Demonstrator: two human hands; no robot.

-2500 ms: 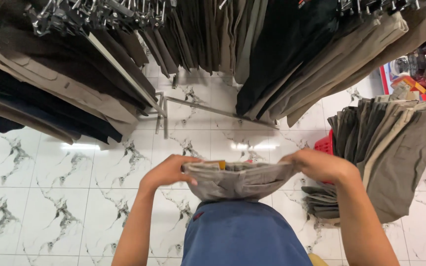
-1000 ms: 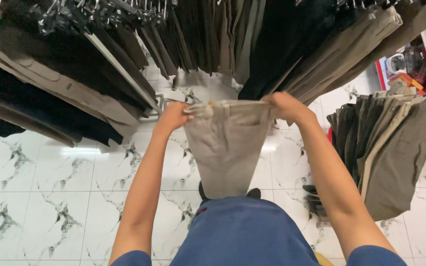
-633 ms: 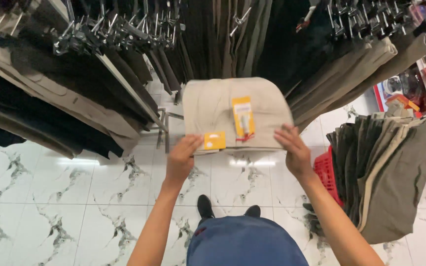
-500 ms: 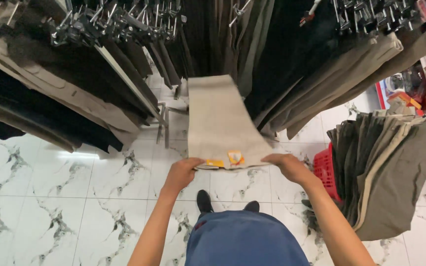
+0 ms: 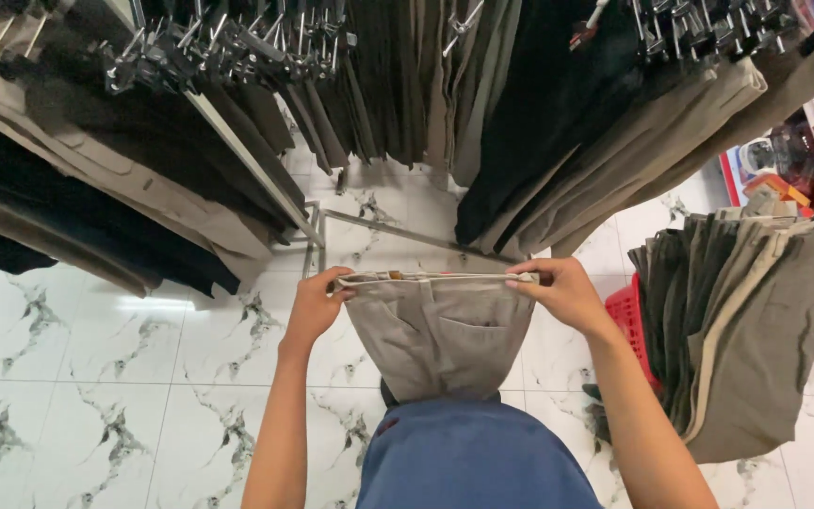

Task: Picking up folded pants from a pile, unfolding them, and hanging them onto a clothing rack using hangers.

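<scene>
White marble-look floor tiles (image 5: 96,377) run under us, clothing racks all around. Half a second back we had the beige trousers (image 5: 440,335) flipped up flat toward the racks with two yellow tags showing at the near edge; now they hang straight down from the waistband in front of our blue shirt (image 5: 473,462), tags gone from sight, back pocket facing us. Both hands sit higher and closer together than in that earlier frame. Our left hand (image 5: 313,306) is closed, pinching the left end of the waistband; our right hand (image 5: 562,292) is closed too, gripping the right end, so the band is stretched taut between them. One pair of trousers held, two hands on it. Relative to the trousers: up and left, a slanted rail (image 5: 247,160) packed with hanging garments in tan, black and dark grey, too many and too overlapped for us to count; straight above, a second cluster of dark hanging trousers (image 5: 407,85); up and right, a third rail of black and khaki ones (image 5: 614,141). Right of the trousers, a bunch of olive and grey trousers (image 5: 746,320) hangs draped, and a red plastic basket (image 5: 628,320) sits just beside it, contents hidden. A metal rack foot (image 5: 398,231) lies on the floor just above the waistband.
</scene>
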